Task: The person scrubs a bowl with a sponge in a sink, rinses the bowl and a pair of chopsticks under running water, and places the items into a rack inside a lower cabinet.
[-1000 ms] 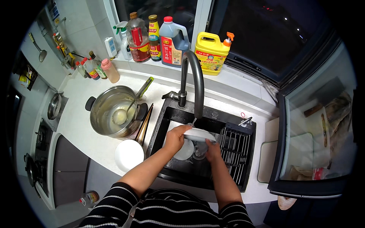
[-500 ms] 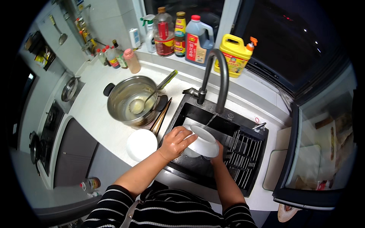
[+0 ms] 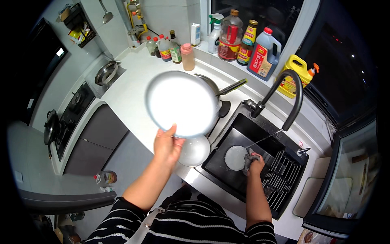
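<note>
My left hand (image 3: 167,144) is closed on the near rim of a white dish (image 3: 181,103), lifted above the counter with its round, brightly lit face toward me. The dish hides most of a steel pot (image 3: 208,83) behind it; one black handle and a ladle's handle (image 3: 233,86) stick out. Below the dish, a white bowl (image 3: 194,151) stands on the counter by the sink. In the black sink (image 3: 227,181), my right hand (image 3: 256,164) grips a wet-looking grey cloth (image 3: 248,159) beside a small white bowl (image 3: 235,157). Water runs from the dark faucet (image 3: 298,91) toward them.
A metal drying rack (image 3: 280,175) fills the sink's right side. Sauce bottles (image 3: 164,49) line the back of the counter. Large jugs (image 3: 263,55) and a yellow pump bottle (image 3: 296,75) stand on the sill. An open window sash (image 3: 345,179) juts in at right.
The white dish has gone from over the sink, between both hands, up and left in my left hand alone. My right hand is now lower in the sink, on a grey cloth. The view has turned left.
</note>
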A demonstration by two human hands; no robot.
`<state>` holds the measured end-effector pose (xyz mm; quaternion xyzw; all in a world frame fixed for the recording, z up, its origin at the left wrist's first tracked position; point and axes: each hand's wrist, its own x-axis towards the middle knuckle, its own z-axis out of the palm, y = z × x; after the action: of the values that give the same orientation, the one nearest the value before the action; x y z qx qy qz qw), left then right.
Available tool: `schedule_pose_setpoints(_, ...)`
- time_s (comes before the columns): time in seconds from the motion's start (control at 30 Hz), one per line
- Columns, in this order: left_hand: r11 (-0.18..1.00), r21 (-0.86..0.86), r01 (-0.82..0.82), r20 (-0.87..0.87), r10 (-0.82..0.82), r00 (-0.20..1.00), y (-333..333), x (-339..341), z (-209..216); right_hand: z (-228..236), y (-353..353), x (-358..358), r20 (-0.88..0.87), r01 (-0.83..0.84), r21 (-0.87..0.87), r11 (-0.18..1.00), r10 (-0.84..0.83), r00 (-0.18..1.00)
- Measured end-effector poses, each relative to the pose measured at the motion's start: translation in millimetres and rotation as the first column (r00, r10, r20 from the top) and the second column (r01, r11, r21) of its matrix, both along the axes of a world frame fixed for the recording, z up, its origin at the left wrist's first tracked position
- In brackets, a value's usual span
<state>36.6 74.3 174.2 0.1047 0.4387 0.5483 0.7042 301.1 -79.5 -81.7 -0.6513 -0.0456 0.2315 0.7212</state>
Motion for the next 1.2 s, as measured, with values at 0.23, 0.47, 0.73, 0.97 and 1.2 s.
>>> schedule_pose_setpoints(0.23, 0.859, -0.342, -0.381, 0.032, 0.416, 0.909, 58.7, -121.8, -104.4, 5.4, 20.8, -37.4, -0.211, -0.04, -0.066, 0.997, 0.025, 0.977)
schedule_pose_setpoints(0.47, 0.713, -0.545, -0.441, -0.189, 0.408, 0.893, 62.8, -118.2, -207.0, -58.7, 11.7, -29.5, 0.345, 0.013, -0.358, 0.934, 0.119, 0.931)
schedule_pose_setpoints(0.73, 0.765, -0.548, -0.337, -0.183, 0.284, 0.941, 69.7, -128.2, -244.5, -70.7, -1.5, -38.9, 0.5, 0.035, -0.788, 0.615, 0.606, 0.619)
schedule_pose_setpoints(0.97, 0.817, -0.546, -0.184, -0.166, 0.11, 0.98, 58.0, -138.4, -222.8, -129.9, -9.5, -36.7, 0.049, -0.186, -0.981, 0.061, 0.996, 0.068)
schedule_pose_setpoints(1.2, 0.971, -0.084, -0.222, -0.668, 0.11, 0.736, 20.6, -104.4, -150.1, -120.9, 7.2, -28.7, -0.1, -0.076, -0.992, -0.101, 0.995, -0.024)
